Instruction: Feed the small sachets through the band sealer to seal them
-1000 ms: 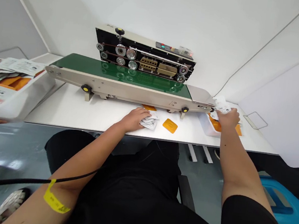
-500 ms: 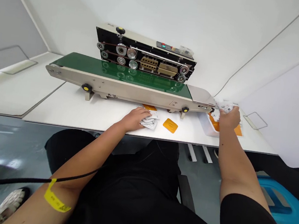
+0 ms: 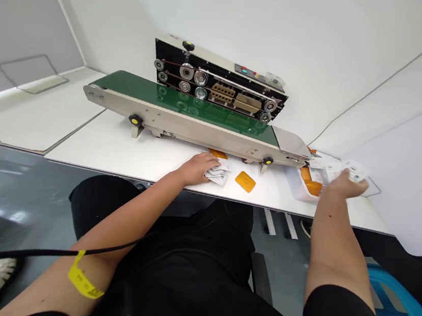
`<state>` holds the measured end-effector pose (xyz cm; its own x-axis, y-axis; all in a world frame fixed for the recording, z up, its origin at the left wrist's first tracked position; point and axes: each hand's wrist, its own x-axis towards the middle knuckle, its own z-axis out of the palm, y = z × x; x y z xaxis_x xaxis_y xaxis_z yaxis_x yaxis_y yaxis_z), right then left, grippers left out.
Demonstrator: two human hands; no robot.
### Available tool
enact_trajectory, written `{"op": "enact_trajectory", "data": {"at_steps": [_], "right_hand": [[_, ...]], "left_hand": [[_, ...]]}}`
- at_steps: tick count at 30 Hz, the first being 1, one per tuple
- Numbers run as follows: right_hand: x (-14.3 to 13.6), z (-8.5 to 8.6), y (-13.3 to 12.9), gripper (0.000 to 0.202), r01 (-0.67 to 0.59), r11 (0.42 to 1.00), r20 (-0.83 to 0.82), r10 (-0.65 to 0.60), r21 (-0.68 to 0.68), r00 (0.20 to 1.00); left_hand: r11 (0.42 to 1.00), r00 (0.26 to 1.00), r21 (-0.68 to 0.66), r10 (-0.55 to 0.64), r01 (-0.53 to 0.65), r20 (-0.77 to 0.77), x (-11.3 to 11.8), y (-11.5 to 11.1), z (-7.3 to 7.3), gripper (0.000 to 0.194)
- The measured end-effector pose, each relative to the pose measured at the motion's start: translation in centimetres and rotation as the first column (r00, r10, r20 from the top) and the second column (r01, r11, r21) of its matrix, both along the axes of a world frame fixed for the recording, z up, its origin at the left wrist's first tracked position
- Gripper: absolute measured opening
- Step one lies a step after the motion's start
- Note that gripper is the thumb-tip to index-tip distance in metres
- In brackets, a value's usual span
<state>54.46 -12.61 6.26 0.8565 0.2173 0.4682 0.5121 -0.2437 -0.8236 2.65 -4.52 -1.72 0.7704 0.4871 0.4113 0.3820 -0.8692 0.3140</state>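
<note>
White printed sachets [image 3: 217,176] sit in a loose stack under the left hand [image 3: 196,169], near the middle of the view, its grip curled over them against the desk [image 3: 163,170]. At 3 o'clock the right hand [image 3: 346,184] pinches more, a fanned white bunch [image 3: 354,171], blurred enough that I cannot count them.

That fan looks the likeliest trouble: slick packets held unevenly could slide apart and drop singly behind the bin [image 3: 291,186]. The left-hand stack lies close to the desk's front edge, so a careless pull of the wrist might spill it to the floor. A lone orange sachet [image 3: 245,181], just off at 4 o'clock, could be brushed aside by a sleeveless forearm. The bin, close to the conveyor's right end and holding orange packets [image 3: 312,187], might be nudged by the right arm.

White and glossy, the desk runs from 9 to 4 o'clock, with a seam at its left. A band sealer [image 3: 220,85] with a green conveyor belt [image 3: 187,103] stands at 12, before a plain white wall [image 3: 258,20]. A blue plastic stool [image 3: 403,315] sits at 4, on grey flooring.
</note>
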Motion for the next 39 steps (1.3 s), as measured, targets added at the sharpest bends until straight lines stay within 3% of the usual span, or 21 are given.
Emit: {"op": "enact_trajectory", "data": {"at_steps": [3,5,7,9,11,13,15,17,19,22,25,34,39], "right_hand": [[-2.3,1.6,-0.8,0.053,0.038,0.957,-0.048,-0.026,0.286,0.999],[-5.8,1.9,-2.2,0.043,-0.113,0.953,0.052,0.103,0.282,0.993],[-10.3,1.3,-3.9,0.034,-0.366,0.916,0.08,0.357,0.162,0.931],[-15.0,-0.2,-5.3,0.038,-0.619,0.785,-0.042,0.62,0.041,0.784],[-18.8,-2.1,-5.8,0.043,-0.831,0.549,-0.328,0.771,-0.092,0.546],[-21.2,-4.0,-5.1,0.043,-0.921,0.364,-0.528,0.76,-0.137,0.379],[-22.3,-5.7,-3.4,0.038,-0.929,0.305,-0.573,0.732,-0.208,0.368],[-22.8,-7.0,-1.3,0.033,-0.884,0.345,-0.498,0.733,-0.317,0.464],[-23.2,-8.1,0.4,0.034,-0.803,0.459,-0.327,0.745,-0.38,0.581],[-24.0,-9.2,1.6,0.04,-0.675,0.664,-0.007,0.711,-0.322,0.703],[-24.4,-9.7,1.6,0.038,-0.61,0.757,0.173,0.65,-0.234,0.74],[-24.1,-9.7,1.0,0.023,-0.612,0.785,0.152,0.62,-0.1,0.77],[-23.9,-10.1,0.9,0.03,-0.636,0.771,-0.049,0.635,-0.008,0.771]], "left_hand": [[1.0,1.0,-0.005,-0.004,0.004,0.006,0.0,-0.1,0.0,0.058],[1.0,1.0,-0.013,-0.007,0.007,0.006,0.0,-0.1,0.1,0.058],[1.0,1.0,-0.026,-0.006,0.006,0.0,0.0,-0.1,0.1,0.06],[0.999,1.0,-0.037,0.005,-0.005,-0.007,0.0,-0.1,0.2,0.063],[0.999,1.0,-0.043,0.025,-0.025,-0.013,0.1,-0.2,0.2,0.069],[0.998,0.999,-0.039,0.042,-0.043,-0.019,0.1,-0.2,0.2,0.072],[0.998,0.998,-0.031,0.055,-0.056,-0.026,0.1,-0.3,0.3,0.072],[0.997,0.997,-0.026,0.065,-0.066,-0.037,0.0,-0.3,0.4,0.069],[0.997,0.996,-0.029,0.067,-0.069,-0.052,0.0,-0.3,0.5,0.067],[0.997,0.996,-0.045,0.065,-0.068,-0.063,0.0,-0.2,0.7,0.064],[0.996,0.997,-0.063,0.061,-0.064,-0.055,0.2,0.0,0.6,0.063],[0.996,0.998,-0.072,0.047,-0.049,-0.034,0.3,0.1,0.5,0.064],[0.997,0.998,-0.048,0.051,-0.053,-0.041,0.3,0.1,0.2,0.063]]}}
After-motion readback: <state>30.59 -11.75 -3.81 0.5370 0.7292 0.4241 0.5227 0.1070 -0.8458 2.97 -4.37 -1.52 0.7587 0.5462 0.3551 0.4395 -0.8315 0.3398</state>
